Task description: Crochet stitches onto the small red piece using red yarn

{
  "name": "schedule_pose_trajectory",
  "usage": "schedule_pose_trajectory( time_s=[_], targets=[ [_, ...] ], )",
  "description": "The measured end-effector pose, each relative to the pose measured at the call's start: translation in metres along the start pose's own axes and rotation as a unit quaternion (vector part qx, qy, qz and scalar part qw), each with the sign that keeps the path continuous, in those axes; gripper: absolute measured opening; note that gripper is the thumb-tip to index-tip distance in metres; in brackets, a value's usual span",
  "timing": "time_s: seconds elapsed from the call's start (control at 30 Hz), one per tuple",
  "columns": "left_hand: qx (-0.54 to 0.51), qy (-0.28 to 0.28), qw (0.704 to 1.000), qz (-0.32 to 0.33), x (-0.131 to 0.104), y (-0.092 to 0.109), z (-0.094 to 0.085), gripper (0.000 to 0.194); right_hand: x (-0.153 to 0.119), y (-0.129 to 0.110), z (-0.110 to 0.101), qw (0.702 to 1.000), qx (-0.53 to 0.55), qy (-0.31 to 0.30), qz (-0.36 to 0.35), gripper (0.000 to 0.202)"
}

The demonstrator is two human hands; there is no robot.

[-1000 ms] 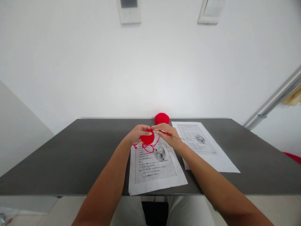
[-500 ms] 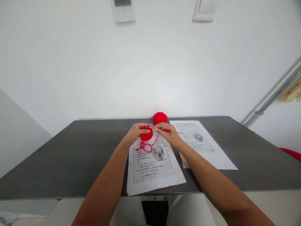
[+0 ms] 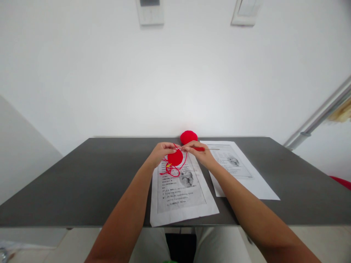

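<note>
My left hand [image 3: 161,152] pinches the upper edge of a round red crochet piece [image 3: 175,157]. A small yellow marker [image 3: 168,166] hangs at its lower left. In my right hand [image 3: 200,151] is a crochet hook [image 3: 201,149] with a red grip, its thin shaft pointing right past the hand and its tip at the piece's top edge. Loose red yarn [image 3: 174,171] lies in loops below the piece, over a printed sheet [image 3: 183,204]. A ball of red yarn [image 3: 188,137] rests just behind my hands. The hook's tip is too small to make out clearly.
A second printed sheet [image 3: 246,182] lies to the right, partly under my right forearm. Both sheets are on a dark grey table [image 3: 82,182] against a white wall [image 3: 175,73]. A metal pole [image 3: 318,122] slants at the far right, beyond the table.
The crochet piece has turned to face me more fully, and the yellow marker has swung lower. My left fingers have shifted to its top edge. The whole view has moved slightly.
</note>
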State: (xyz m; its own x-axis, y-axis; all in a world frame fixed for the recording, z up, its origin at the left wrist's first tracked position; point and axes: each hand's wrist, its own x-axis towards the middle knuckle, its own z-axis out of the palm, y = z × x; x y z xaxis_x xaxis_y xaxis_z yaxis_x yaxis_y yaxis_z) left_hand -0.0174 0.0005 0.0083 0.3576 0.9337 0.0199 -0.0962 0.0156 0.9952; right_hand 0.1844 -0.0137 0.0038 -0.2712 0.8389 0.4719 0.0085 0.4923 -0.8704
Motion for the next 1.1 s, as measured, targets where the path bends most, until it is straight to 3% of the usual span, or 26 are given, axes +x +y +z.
schedule_pose_trajectory(
  time_s=[0.2, 0.57, 0.83, 1.1],
  targets=[
    [0.027, 0.000, 1.000, 0.001, 0.001, -0.001, -0.002, 0.017, 0.001, 0.002, -0.004, 0.995, 0.081, -0.019, 0.045, 0.024],
    [0.056, 0.003, 0.998, -0.002, 0.001, -0.004, -0.002, 0.019, 0.001, 0.001, -0.011, 0.994, 0.064, -0.066, 0.056, 0.028],
    [0.067, 0.007, 0.998, -0.007, 0.001, -0.005, -0.001, 0.019, 0.001, 0.002, -0.014, 0.995, 0.026, -0.091, 0.028, 0.024],
    [0.095, 0.023, 0.995, 0.001, 0.002, -0.006, 0.000, 0.018, 0.001, -0.001, -0.014, 0.989, -0.101, -0.108, -0.013, 0.020]
  ],
)
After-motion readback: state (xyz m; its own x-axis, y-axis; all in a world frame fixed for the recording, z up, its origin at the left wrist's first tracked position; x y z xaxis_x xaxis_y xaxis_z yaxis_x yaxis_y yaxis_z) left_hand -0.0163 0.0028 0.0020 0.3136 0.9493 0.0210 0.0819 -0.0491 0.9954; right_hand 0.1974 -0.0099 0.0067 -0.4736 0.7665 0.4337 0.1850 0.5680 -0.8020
